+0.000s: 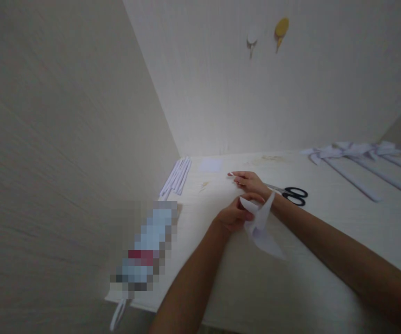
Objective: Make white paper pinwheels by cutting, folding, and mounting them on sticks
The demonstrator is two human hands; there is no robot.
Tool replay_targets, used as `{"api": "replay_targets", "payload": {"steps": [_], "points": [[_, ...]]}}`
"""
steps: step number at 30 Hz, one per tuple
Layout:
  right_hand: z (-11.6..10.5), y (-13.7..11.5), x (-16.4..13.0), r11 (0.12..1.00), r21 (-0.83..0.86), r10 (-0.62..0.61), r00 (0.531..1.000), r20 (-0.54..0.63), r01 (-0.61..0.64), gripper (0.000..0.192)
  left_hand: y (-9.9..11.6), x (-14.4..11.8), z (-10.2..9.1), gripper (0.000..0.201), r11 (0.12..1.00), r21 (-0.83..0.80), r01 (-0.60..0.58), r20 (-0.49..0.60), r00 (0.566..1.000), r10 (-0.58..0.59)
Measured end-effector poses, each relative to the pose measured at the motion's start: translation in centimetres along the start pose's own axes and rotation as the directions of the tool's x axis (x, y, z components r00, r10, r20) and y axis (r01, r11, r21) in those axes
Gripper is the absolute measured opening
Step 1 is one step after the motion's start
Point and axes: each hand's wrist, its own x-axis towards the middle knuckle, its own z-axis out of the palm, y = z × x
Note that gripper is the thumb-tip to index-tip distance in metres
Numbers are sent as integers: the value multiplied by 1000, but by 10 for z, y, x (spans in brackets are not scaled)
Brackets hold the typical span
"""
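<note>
pale walls meet in a corner behind a white table [325,260], and the work sits mid-table. left hand [237,214] is curled closed on a folded piece of white paper [261,227], pinching it near the top while it stands off the surface. right hand [251,181] lies flat and open, fingers stretched out, holding nothing, with the scissors [290,192] just behind its wrist. rolled paper sticks [177,175] wait by the wall, and finished paper flowers [353,150] on stems lie at the far right, so several look done, this one only part shaped.
</note>
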Motion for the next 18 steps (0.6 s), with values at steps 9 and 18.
{"api": "replay_targets", "payload": {"steps": [9, 18], "points": [[-50, -22, -83, 939, 339, 132, 974, -182, -64, 19, -1, 15, -1, 33, 980, -14, -200, -361, 915, 182], [-68, -33, -116, 957, 182, -146, 916, -374, 227, 33, -5, 21, 0, 24, 928, 182, -325, -531, 762, 371]]}}
